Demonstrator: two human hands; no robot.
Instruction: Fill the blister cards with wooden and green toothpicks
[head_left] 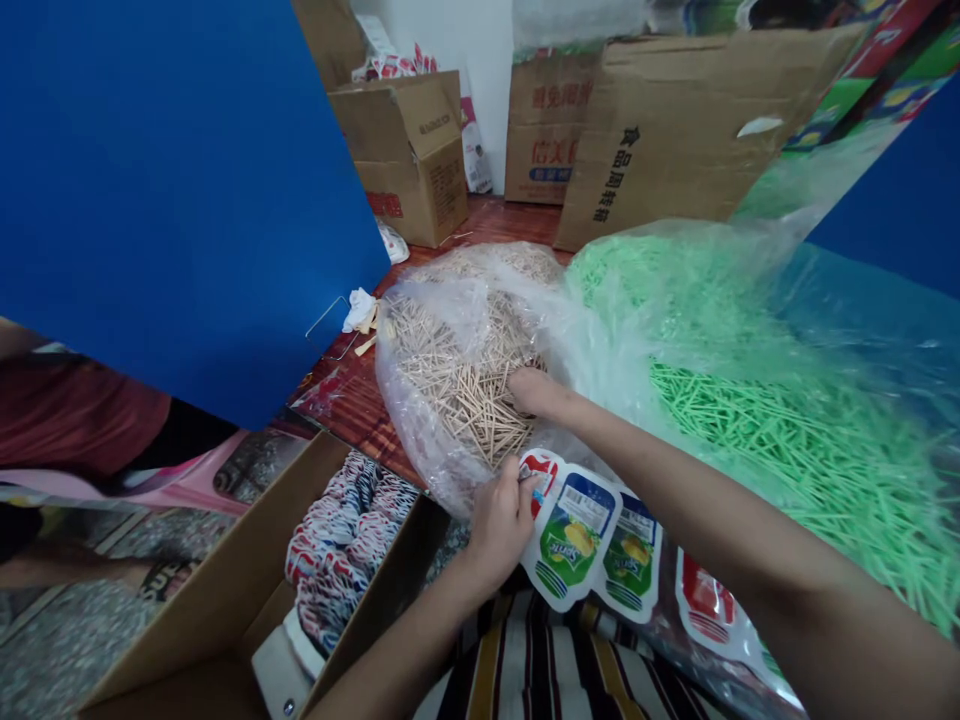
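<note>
My left hand (501,520) is closed at the near edge of the clear bag, its fingers pinching the left end of several bottle-shaped printed packets (574,540), green and red with white borders. Over the packets reaches my right arm, and my right hand (534,390) is sunk among thin tan sticks (465,375) in the clear plastic bag. Its fingers are hidden by the sticks. Bright green sticks (810,440) fill another clear bag to the right.
An open cardboard box (217,575) at lower left holds stacked printed packets (349,545). Blue panels (172,180) stand left and right. Cardboard boxes (675,120) line the back of the red-brown table (349,400). Another person's leg and foot (97,570) show at far left.
</note>
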